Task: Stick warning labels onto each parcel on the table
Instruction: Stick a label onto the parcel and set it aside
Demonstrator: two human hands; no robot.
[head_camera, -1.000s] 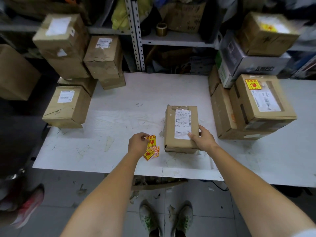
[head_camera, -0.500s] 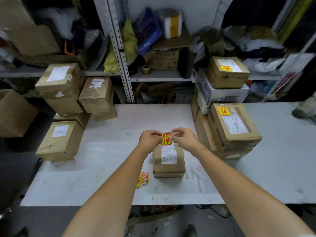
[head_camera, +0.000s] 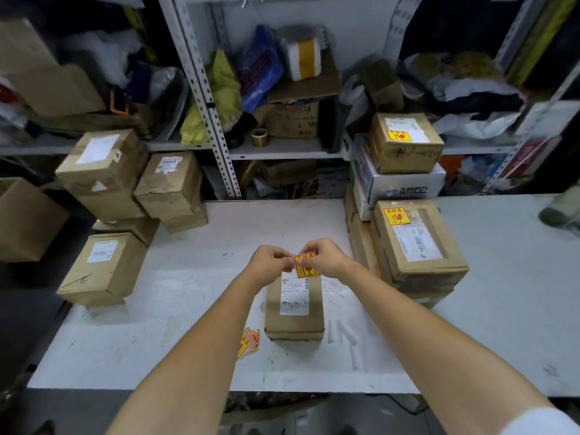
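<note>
Both my left hand (head_camera: 272, 261) and right hand (head_camera: 323, 257) pinch one warning label (head_camera: 306, 265) above the parcel (head_camera: 294, 306), probably peeling backing before sticking.

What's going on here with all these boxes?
A person pinches a red-and-yellow warning label between left hand and right hand, just over a small parcel on the table, seemingly readying it. Spare labels lie left of the parcel. Two boxes in the right stack already carry such labels; the left stack shows none.
</note>
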